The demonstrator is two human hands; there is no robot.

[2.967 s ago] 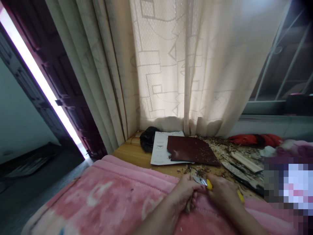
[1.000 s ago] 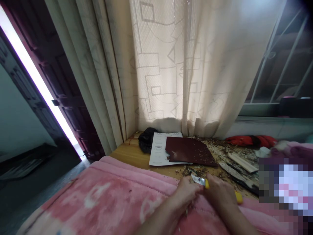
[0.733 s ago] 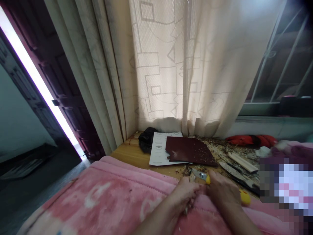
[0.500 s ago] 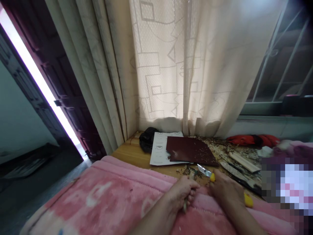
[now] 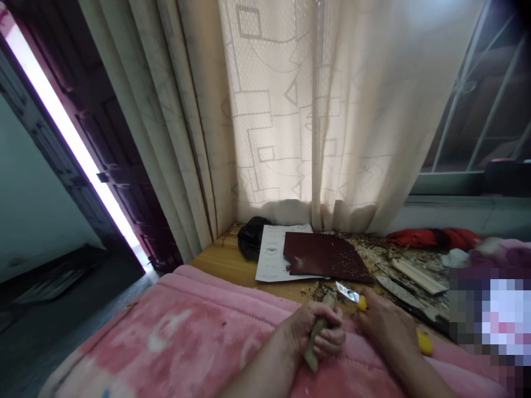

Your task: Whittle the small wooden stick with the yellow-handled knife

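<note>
My left hand (image 5: 332,334) is closed around a short greenish-brown piece of wood (image 5: 314,348), whose lower end sticks out below the fingers, over the pink blanket. Just to its right, my right hand (image 5: 384,321) grips a yellow box cutter (image 5: 363,302). The cutter's bare blade points up and left, apart from the wood; the end of its yellow handle shows past the wrist. Beyond the blade, small shavings (image 5: 317,291) lie on the wooden surface.
A pink blanket (image 5: 199,331) spreads across the front. Behind it, a maroon board (image 5: 323,254) overlaps a white sheet (image 5: 269,265) beside a black bag (image 5: 250,237). To the right lie a large knife (image 5: 400,290), a pale wooden strip (image 5: 418,276), scattered chips and a red bundle (image 5: 431,239).
My left hand has turned, and more of the wood piece now shows between its fingers. The box cutter in my right hand stays almost where it was.
</note>
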